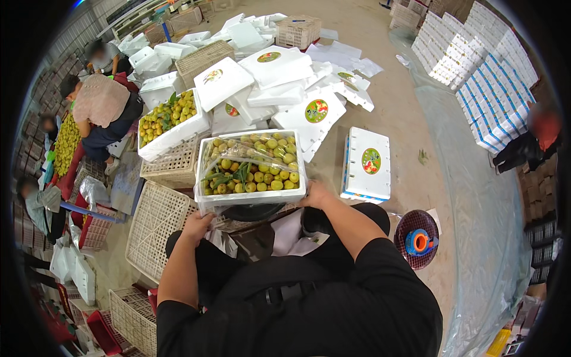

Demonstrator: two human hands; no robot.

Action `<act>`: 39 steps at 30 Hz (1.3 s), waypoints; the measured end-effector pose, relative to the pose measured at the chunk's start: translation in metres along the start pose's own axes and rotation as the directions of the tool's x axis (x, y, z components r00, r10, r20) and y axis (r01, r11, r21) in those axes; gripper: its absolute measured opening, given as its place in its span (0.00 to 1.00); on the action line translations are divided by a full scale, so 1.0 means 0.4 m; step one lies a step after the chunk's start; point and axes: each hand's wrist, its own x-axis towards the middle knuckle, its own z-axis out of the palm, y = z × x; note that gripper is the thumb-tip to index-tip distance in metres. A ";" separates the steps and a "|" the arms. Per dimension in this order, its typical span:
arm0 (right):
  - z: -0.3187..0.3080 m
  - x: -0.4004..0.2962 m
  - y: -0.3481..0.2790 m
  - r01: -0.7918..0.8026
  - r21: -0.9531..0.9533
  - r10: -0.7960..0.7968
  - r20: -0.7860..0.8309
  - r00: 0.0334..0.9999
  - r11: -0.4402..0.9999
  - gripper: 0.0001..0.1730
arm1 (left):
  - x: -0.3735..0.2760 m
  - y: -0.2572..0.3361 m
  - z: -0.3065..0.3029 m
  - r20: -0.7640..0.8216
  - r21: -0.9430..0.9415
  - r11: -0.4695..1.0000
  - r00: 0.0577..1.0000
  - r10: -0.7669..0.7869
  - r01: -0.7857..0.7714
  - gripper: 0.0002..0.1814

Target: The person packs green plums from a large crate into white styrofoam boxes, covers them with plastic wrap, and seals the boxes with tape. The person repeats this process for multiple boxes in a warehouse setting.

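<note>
In front of me sits a white foam box [250, 197] filled with yellow-green jujube-like fruit [272, 178] and a sprig of green leaves [229, 176]. Clear plastic film [243, 149] lies over the far part of the fruit and hangs past the front left corner. My left hand [199, 226] pinches the film's edge just below that corner. At the front right corner, my right hand [316, 194] closes on film against the box wall; its fingertips are partly hidden. A second foam box [178, 134] of the same fruit stands uncovered at the far left, on a beige plastic crate [171, 163].
Printed foam lids [290, 67] lie heaped beyond the box. A closed foam box [365, 165] stands right, near a tape dispenser [418, 242] on a round stool. Crates [158, 227] crowd the left. People [105, 100] work by a fruit-filled trough; another person [531, 134] stands beside stacked boxes.
</note>
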 end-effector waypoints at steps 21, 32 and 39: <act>-0.302 -0.015 0.058 0.095 0.954 0.384 0.022 0.923 -0.283 0.05 | -0.091 0.008 -0.098 -0.166 -0.873 0.485 0.967 -0.195 -0.052 0.11; -0.432 0.064 -0.048 0.142 0.803 0.368 -0.412 0.834 0.579 0.34 | -0.031 0.179 -0.229 -0.679 -0.576 0.444 0.704 0.209 -0.687 0.32; -0.379 0.163 -0.074 0.125 -0.499 -0.177 -0.059 0.982 0.857 0.39 | 0.070 0.219 -0.185 0.076 0.952 0.149 0.679 0.730 -0.267 0.45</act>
